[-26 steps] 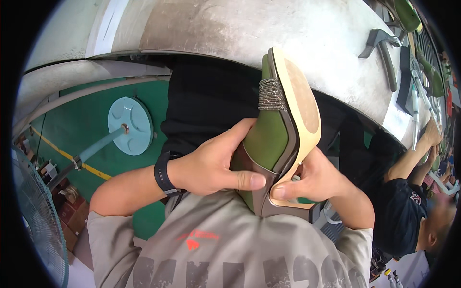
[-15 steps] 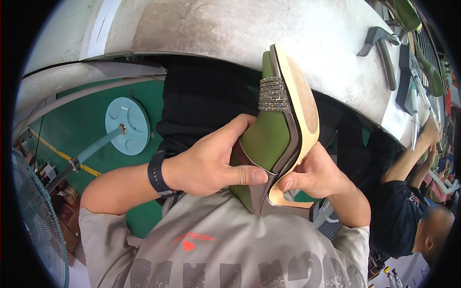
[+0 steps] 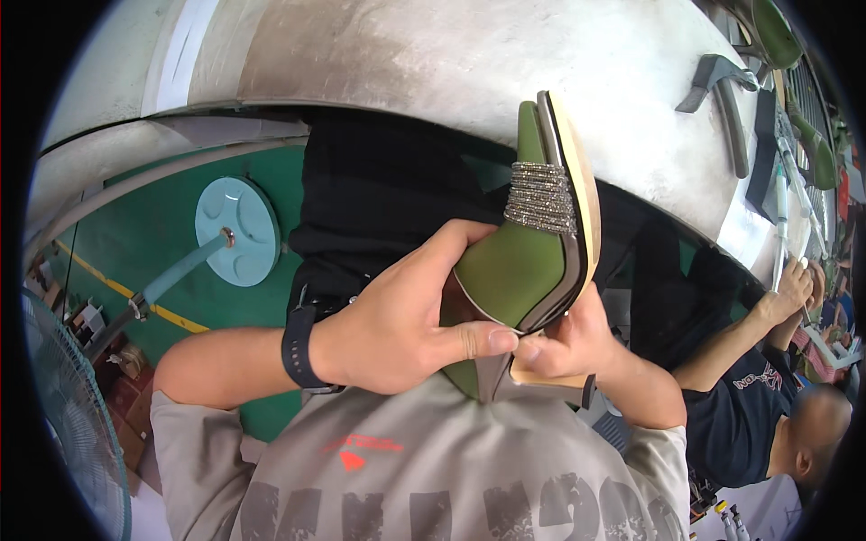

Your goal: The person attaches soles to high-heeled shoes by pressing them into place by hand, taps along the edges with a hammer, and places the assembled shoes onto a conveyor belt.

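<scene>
Both my hands grip a green high-heeled shoe (image 3: 510,269) above my lap, its toe pointing away from me. A band of glittering beads (image 3: 541,198) crosses its toe part, and a pale tan sole edge shows along its right side. My left hand (image 3: 410,316) is closed round the shoe's left side, thumb lying across near the heel. From the right, my right hand (image 3: 577,343) pinches the sole close to the heel, its thumb tip almost meeting the left one. The right fingers behind the sole are mostly hidden.
A pale worktable (image 3: 451,54) curves across ahead. A hammer (image 3: 722,99) lies at its right, with more green shoes (image 3: 774,34) beyond. At right a co-worker's hands (image 3: 794,288) are busy. A fan (image 3: 72,397) and a round blue base (image 3: 236,232) stand at left.
The shoe has turned so that more of its green upper and less of its sole faces me. It has shifted slightly right, and my thumbs have come closer together.
</scene>
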The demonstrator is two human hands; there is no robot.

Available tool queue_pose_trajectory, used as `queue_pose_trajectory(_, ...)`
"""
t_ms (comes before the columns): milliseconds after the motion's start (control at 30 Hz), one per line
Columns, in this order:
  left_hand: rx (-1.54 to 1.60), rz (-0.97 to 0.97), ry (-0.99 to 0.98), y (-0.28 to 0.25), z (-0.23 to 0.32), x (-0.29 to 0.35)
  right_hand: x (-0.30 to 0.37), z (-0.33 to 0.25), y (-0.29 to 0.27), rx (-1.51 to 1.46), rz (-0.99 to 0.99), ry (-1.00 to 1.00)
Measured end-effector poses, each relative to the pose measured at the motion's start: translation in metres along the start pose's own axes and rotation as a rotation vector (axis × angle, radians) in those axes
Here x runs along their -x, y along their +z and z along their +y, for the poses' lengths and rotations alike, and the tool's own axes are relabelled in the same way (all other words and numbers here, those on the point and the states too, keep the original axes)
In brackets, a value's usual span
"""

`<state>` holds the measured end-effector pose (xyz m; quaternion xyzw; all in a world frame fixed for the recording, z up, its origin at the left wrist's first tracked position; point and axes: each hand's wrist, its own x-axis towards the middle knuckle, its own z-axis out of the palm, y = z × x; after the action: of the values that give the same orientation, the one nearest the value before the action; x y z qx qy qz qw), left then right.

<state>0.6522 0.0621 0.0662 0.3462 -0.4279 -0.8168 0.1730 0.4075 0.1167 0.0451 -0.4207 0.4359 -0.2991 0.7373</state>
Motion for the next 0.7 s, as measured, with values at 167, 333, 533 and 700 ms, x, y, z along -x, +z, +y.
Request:
queue_pose_trajectory(167,-0.245,0.050,0.250,-0.011,0.046,-0.013,-0.022,-0.020,0.025,-0.340,0.193,-0.187)
queue_pose_trajectory(333,-1.150,-0.016,0.708,-0.064,0.129,-0.081,-0.070,-0.079,-0.013,0.096,0.220,-0.078)
queue_pose_trajectory(533,-1.049,-0.005,0.626,-0.070,0.110,-0.101,-0.052,-0.099,-0.044,1.145,0.557,-0.729)
queue_pose_trajectory(700,-1.093,0.090,0.610,-0.068,0.105,-0.103,-0.086,-0.138,-0.078,1.437,0.326,-0.857)
